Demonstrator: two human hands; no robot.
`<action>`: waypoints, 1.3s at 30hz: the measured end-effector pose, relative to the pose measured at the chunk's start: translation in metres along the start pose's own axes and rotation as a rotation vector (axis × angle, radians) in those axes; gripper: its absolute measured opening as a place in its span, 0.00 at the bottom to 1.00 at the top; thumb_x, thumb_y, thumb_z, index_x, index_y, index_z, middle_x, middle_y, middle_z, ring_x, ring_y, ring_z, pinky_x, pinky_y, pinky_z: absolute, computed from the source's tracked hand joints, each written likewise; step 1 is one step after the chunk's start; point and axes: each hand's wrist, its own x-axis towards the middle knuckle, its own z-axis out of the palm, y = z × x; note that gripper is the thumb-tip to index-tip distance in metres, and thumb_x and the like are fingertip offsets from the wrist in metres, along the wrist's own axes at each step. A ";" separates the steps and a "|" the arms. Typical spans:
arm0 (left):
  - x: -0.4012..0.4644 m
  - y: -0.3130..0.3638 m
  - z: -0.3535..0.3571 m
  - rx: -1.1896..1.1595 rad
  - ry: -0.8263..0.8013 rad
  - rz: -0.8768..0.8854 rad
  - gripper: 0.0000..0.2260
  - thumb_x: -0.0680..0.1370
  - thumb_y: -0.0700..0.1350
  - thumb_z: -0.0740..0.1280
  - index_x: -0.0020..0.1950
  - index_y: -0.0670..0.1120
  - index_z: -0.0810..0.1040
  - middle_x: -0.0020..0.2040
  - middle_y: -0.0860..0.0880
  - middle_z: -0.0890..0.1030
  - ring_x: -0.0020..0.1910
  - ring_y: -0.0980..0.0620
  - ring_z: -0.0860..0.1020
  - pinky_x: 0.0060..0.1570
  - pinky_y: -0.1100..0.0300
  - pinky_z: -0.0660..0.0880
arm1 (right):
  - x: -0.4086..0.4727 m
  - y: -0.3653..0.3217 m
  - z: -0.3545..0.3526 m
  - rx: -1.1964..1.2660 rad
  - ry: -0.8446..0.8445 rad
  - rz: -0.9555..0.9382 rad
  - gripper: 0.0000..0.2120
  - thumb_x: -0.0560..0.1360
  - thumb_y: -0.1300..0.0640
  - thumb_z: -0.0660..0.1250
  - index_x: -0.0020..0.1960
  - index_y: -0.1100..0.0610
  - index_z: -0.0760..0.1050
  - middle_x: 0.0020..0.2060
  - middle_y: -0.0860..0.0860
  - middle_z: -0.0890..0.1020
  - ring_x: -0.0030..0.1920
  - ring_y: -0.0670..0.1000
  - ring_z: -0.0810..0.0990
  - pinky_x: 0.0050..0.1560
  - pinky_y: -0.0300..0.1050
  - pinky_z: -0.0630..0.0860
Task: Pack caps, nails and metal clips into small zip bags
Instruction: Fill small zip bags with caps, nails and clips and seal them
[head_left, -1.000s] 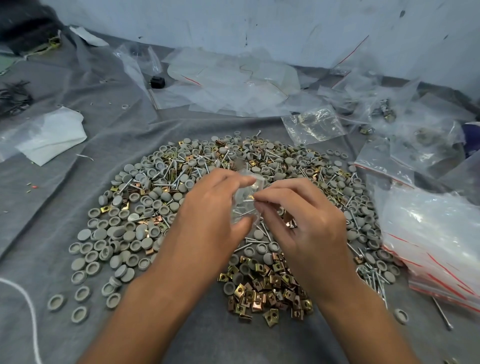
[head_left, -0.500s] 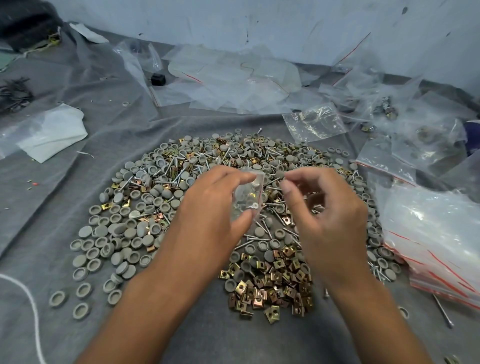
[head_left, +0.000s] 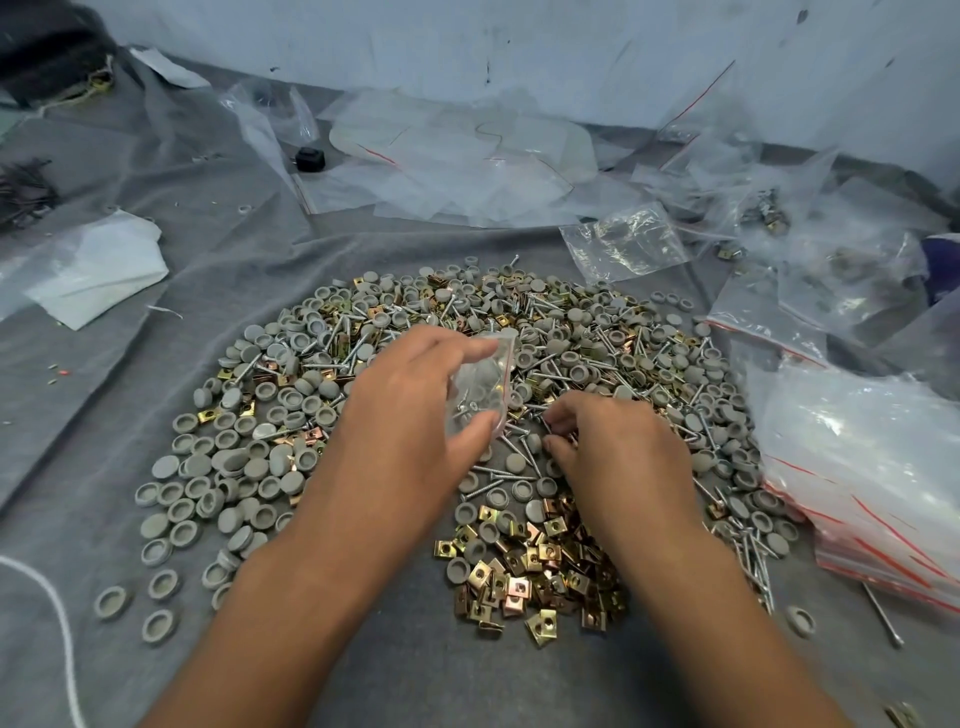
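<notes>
A wide heap of grey round caps (head_left: 234, 467), silver nails (head_left: 498, 473) and brass metal clips (head_left: 530, 577) lies on a grey cloth (head_left: 363, 675). My left hand (head_left: 410, 415) holds a small clear zip bag (head_left: 480, 384) upright above the heap's middle, thumb and fingers pinching its sides; a few nails and a cap show inside. My right hand (head_left: 618, 447) is down on the heap just right of the bag, fingers curled onto the nails and caps; what its fingertips pinch is hidden.
A stack of empty red-striped zip bags (head_left: 862, 478) lies at the right. Loose clear bags (head_left: 467, 156) and filled bags (head_left: 769, 208) cover the back. White paper (head_left: 98, 270) lies at the left, a white cord (head_left: 57, 623) at the front left, a wall behind.
My right hand left the bag's mouth and dropped down to the heap beside it. The left hand keeps holding the bag, now tilted a little more upright.
</notes>
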 end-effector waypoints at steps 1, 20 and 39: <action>0.000 0.000 -0.001 0.000 -0.001 -0.005 0.24 0.73 0.53 0.69 0.69 0.58 0.73 0.48 0.68 0.69 0.46 0.72 0.70 0.54 0.83 0.63 | 0.001 -0.001 0.001 0.011 -0.007 0.013 0.07 0.77 0.47 0.73 0.55 0.44 0.80 0.43 0.41 0.84 0.44 0.47 0.81 0.41 0.44 0.78; 0.001 -0.002 -0.004 -0.003 0.025 0.015 0.24 0.72 0.49 0.75 0.68 0.54 0.77 0.46 0.69 0.67 0.45 0.70 0.70 0.52 0.81 0.62 | -0.005 -0.020 0.013 0.070 0.087 -0.158 0.07 0.77 0.55 0.69 0.44 0.48 0.72 0.36 0.42 0.76 0.41 0.49 0.71 0.35 0.46 0.65; 0.000 -0.003 -0.003 -0.012 0.012 -0.012 0.24 0.72 0.54 0.69 0.69 0.58 0.73 0.48 0.69 0.68 0.48 0.73 0.69 0.51 0.81 0.64 | 0.010 -0.006 -0.003 0.870 0.084 0.047 0.06 0.77 0.51 0.73 0.44 0.46 0.76 0.40 0.40 0.83 0.40 0.38 0.81 0.41 0.35 0.78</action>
